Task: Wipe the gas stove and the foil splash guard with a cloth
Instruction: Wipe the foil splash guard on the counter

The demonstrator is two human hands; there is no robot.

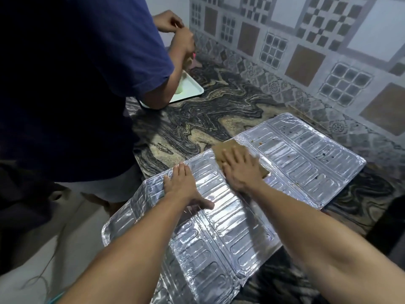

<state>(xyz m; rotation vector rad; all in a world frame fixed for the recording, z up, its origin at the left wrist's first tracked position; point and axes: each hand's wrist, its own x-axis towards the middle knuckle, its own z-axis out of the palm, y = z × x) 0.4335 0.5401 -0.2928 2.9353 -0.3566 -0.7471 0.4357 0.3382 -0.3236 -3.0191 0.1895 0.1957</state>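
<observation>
Silver ribbed foil splash guard [230, 207] lies flat on marbled counter [197, 119]. Your left hand [182, 187] presses it flat-fingered; right hand [238, 167] presses brown cloth [228, 150], fingers straight. Wiping foil; next, sweep toward 2 o'clock stains.

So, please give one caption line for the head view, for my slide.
Right hand presses a brown cloth on the foil guard; left hand steadies it.

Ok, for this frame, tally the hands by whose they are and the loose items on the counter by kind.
Wearer's hands: 2, left hand, right hand
Other person's hands: 2
Embossed silver foil splash guard: 1
Flat brown cloth: 1
White rectangular tray: 1
Total: 7
</observation>
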